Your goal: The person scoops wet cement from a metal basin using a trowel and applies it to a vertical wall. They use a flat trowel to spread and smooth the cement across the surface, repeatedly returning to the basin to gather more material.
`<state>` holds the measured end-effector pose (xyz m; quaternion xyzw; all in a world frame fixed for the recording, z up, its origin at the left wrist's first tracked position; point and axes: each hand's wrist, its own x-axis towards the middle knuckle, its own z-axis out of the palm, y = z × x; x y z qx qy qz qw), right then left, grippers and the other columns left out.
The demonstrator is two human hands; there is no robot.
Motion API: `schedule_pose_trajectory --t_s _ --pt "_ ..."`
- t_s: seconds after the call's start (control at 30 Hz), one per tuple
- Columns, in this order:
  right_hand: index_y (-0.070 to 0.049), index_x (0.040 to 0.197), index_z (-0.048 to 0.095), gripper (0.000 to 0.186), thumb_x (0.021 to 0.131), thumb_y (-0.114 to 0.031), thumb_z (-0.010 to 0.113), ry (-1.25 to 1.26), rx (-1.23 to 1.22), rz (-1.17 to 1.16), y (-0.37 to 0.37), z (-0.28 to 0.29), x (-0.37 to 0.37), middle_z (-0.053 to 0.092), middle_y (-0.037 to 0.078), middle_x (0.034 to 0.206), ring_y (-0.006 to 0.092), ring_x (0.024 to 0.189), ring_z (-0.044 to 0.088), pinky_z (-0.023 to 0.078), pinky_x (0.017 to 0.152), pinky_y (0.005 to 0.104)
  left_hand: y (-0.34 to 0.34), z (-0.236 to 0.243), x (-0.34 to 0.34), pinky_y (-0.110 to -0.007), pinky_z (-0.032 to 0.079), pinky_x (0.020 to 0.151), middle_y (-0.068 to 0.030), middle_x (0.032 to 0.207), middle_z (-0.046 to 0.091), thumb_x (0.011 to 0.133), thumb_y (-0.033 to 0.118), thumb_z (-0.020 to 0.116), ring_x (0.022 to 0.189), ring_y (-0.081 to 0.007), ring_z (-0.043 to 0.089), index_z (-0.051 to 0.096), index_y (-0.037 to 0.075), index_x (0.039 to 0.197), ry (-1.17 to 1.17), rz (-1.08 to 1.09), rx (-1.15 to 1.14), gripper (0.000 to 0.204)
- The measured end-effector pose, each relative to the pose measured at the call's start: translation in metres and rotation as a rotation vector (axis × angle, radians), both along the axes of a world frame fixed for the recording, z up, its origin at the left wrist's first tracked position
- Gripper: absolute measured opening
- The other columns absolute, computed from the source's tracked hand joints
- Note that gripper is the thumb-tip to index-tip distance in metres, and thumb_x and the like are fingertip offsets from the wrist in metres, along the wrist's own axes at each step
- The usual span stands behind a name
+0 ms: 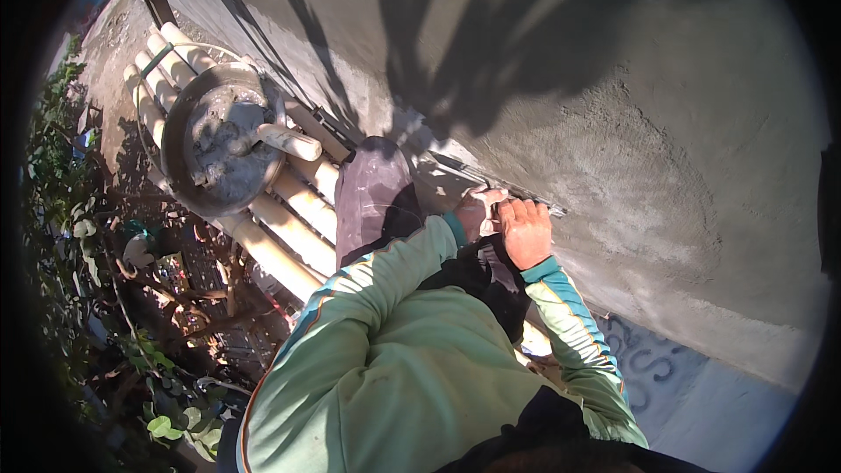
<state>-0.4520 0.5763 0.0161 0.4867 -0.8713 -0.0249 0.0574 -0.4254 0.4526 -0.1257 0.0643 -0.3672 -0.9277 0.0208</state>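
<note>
Both my hands are together low against a grey plastered wall [613,149]. A long, thin, straight bar [454,164], metal-looking, runs along the wall's face and passes in front of my fingers. Around it my left hand [479,208] is closed, its fingers smeared with pale grey mortar. Just beside it, my right hand [527,235] is curled shut at the bar's right part, knuckles up. My palms and the bar's underside are hidden.
Bamboo poles [285,232] form a narrow platform under my legs. On them stands a round bucket [168,136] of wet grey mortar, with a pale handle [289,142] resting across its rim. Leafy plants [66,254] and branches lie below on the left. Palm-like shadows cross the wall.
</note>
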Motion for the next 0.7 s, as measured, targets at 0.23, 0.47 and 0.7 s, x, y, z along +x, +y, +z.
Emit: schedule_pose_trajectory --t_s 0.23,0.47,0.7 --pt "-0.012 0.135 0.064 0.056 0.083 -0.023 0.079 -0.153 -0.231 -0.178 0.048 0.004 0.051 0.061 0.013 0.129 0.0336 0.114 0.058 0.041 0.097 0.0488 -0.059 -0.083 -0.055 -0.037 0.059 0.061 -0.0108 0.105 0.074 0.096 0.014 0.064 0.090 -0.0213 0.071 0.052 0.006 0.123 -0.367 0.005 -0.486 0.030" --pt "-0.011 0.142 0.060 0.062 0.085 -0.028 0.077 -0.236 -0.330 -0.595 0.094 -0.064 0.079 0.060 0.014 0.131 0.0352 0.123 0.056 0.040 0.103 0.0487 -0.125 -0.135 -0.122 -0.037 0.057 0.066 -0.0108 0.081 0.065 0.102 0.012 0.052 0.074 -0.0238 0.069 0.052 0.004 0.102 -0.460 0.253 -0.349 0.007" --pt "-0.010 0.140 0.061 0.059 0.087 -0.030 0.077 -0.334 -0.339 -0.696 0.111 -0.081 0.069 0.061 0.014 0.131 0.0346 0.123 0.056 0.039 0.105 0.0475 -0.143 0.006 -0.147 -0.038 0.063 0.063 -0.0102 0.101 0.074 0.100 0.013 0.054 0.092 -0.0215 0.075 0.057 0.003 0.113 -0.474 0.147 -0.615 0.016"
